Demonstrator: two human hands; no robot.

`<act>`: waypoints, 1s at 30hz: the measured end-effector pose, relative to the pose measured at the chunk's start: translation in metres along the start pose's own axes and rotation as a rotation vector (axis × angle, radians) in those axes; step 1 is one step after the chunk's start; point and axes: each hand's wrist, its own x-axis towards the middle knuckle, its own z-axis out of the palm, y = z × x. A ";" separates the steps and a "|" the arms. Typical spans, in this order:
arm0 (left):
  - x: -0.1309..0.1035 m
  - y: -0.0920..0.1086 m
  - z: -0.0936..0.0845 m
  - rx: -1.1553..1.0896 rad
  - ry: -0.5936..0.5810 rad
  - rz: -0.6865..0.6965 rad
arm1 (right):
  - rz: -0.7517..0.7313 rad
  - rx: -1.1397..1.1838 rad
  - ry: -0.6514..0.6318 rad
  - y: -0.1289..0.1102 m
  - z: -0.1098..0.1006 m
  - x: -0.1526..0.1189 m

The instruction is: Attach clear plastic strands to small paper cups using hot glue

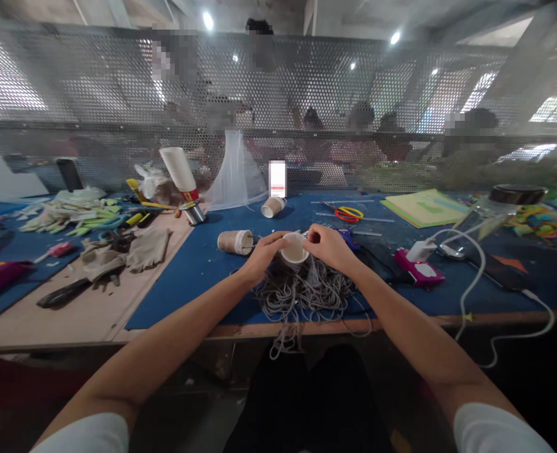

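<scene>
A white paper cup (294,248) is tilted with its open mouth towards me. Wrapped along its left side is my left hand (270,250), closed on the cup. My right hand (328,244) is pinched at the cup's right rim; what lies between its fingertips is too small to make out. Beneath both hands spreads a loose heap of grey cord (302,292), with some strands hanging over the table's front edge. To the left lies a cord-wrapped cup (235,242) on its side, and another wrapped cup (273,207) lies farther back.
Scissors (349,214) lie behind my right hand. Right of it are a pink power strip (419,269) with a white charger, a looping white cable (481,264) and a jar (486,211). Stacked paper cups (178,170) and gloves (149,248) stand left. A perforated metal screen (288,82) closes the back.
</scene>
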 end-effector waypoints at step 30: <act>0.003 -0.003 0.003 0.195 0.192 0.212 | -0.163 -0.084 0.060 -0.017 0.005 -0.010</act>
